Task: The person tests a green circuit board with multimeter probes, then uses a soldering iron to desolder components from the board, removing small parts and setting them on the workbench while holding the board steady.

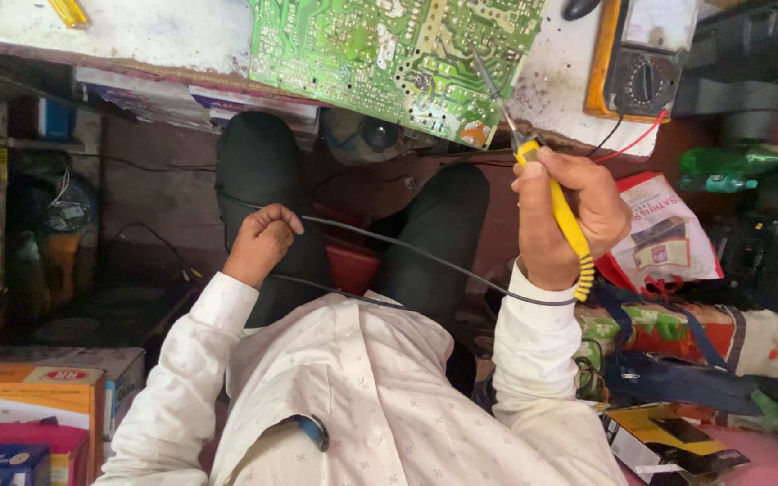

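Both hands are closed: your right hand (569, 211) grips the yellow soldering iron (562, 211), tip on the green circuit board (389, 54) at the bench (137, 36) edge; your left hand (261, 241) pinches its black cord (407, 252) over your lap. Tugging that cord could probably drag the tip across neighbouring joints.
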A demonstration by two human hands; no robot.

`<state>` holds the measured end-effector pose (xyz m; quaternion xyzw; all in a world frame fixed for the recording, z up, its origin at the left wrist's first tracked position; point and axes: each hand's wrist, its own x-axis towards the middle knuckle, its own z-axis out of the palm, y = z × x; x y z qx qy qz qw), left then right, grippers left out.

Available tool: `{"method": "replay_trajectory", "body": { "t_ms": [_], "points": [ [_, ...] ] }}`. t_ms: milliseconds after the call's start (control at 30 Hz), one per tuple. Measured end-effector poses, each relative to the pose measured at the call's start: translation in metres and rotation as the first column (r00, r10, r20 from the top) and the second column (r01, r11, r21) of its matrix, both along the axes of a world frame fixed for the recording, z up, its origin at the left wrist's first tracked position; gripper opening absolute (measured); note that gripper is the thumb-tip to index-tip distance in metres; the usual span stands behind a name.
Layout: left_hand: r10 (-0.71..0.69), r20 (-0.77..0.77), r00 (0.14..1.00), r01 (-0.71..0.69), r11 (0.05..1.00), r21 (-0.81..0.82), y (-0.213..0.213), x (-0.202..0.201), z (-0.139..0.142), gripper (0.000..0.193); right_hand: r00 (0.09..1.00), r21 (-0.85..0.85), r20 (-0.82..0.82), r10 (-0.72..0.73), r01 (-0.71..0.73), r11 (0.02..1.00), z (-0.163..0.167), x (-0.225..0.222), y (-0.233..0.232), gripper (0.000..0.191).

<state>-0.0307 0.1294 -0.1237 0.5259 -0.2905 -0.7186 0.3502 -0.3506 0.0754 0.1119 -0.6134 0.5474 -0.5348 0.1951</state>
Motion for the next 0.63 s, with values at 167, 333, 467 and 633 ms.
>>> {"method": "replay_trajectory", "body": {
  "t_ms": [167,333,467,633],
  "points": [
    [-0.018,0.109,0.994,0.020,1.000,-0.018,-0.001,0.004,0.003,0.018,0.998,0.045,-0.062,-0.021,0.024,0.999,0.009,0.006,-0.004,0.008],
    [-0.030,0.109,0.994,0.033,0.999,-0.028,-0.002,0.008,0.003,0.017,0.997,0.062,-0.067,-0.027,0.032,0.998,0.013,0.011,-0.005,0.008],
    [-0.023,0.050,0.998,0.025,0.999,-0.031,-0.003,0.008,-0.001,0.015,0.974,0.001,-0.225,-0.029,0.030,1.000,0.020,0.013,-0.007,0.009],
    [0.010,0.006,1.000,-0.009,0.999,-0.051,0.000,0.010,-0.007,0.016,0.944,-0.015,-0.330,-0.023,0.019,1.000,0.027,0.017,-0.008,0.010]
  ]
}}
